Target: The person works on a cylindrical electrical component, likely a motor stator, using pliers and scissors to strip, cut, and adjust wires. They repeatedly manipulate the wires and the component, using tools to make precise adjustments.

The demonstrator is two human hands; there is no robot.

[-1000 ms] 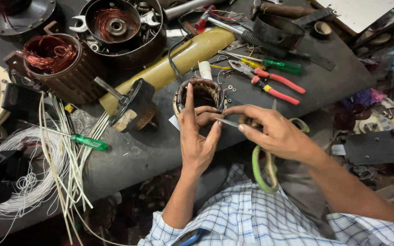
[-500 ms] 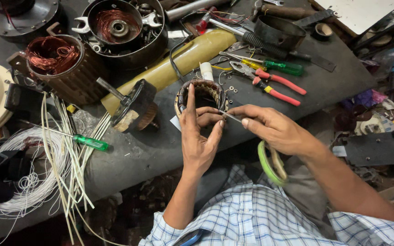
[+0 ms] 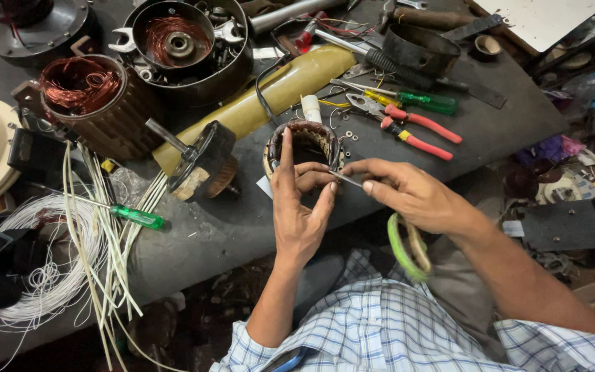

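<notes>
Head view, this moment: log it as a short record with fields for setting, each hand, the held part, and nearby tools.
setting: cluttered dark workbench, seen from above
left hand: left hand grips the small motor stator at the bench edge, index finger raised along its rim
right hand: right hand pinches a thin metal strip toward the stator's opening
stator: copper-wound, standing on the bench
nearby tools: red-handled pliers, green screwdriver, yellow tube
other: white wire bundle left; green ring below the right wrist
</notes>
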